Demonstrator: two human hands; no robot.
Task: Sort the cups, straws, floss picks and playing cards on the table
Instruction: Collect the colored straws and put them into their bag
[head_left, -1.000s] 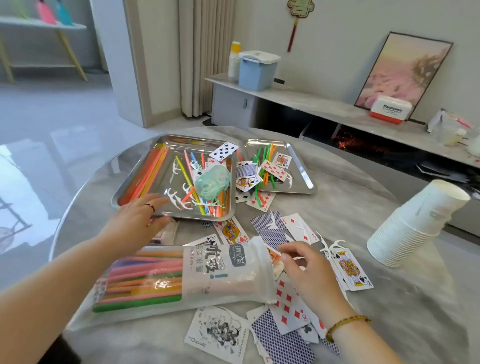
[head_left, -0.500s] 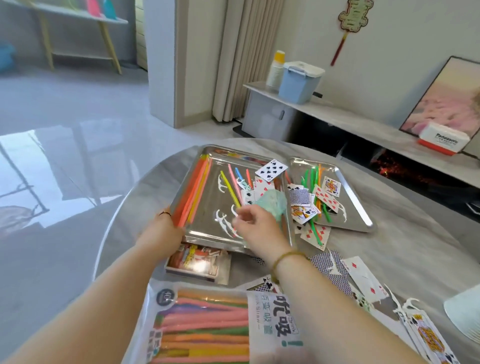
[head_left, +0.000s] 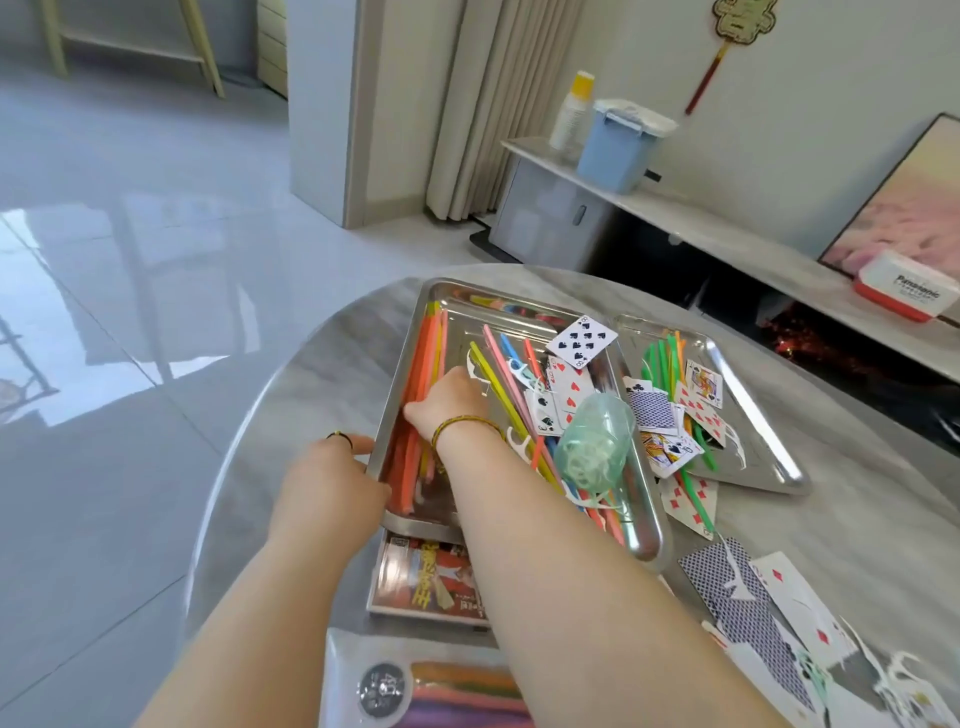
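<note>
My right hand (head_left: 448, 399) reaches into the left steel tray (head_left: 519, 306) and its fingers curl over the bundle of orange straws (head_left: 427, 353) lying along the tray's left side. My left hand (head_left: 332, 480) grips that tray's near left rim. The tray also holds yellow, pink and blue straws (head_left: 497, 375), white floss picks (head_left: 519, 442), a green bag of floss picks (head_left: 593, 441) and playing cards, with an eight of spades (head_left: 583, 340) on top. The right steel tray (head_left: 753, 400) holds green straws (head_left: 661, 358) and more cards. No cups are in view.
A playing-card box (head_left: 426, 582) lies under the left tray's near edge. A bag of straws (head_left: 441, 691) lies at the bottom. Loose cards and floss picks (head_left: 737, 597) spread at the lower right. The round table's edge (head_left: 244, 447) curves close on the left.
My right hand has moved from the tray's middle to the orange straws at its left side. My left hand stays on the tray's rim. The view has shifted left and the cups are out of view.
</note>
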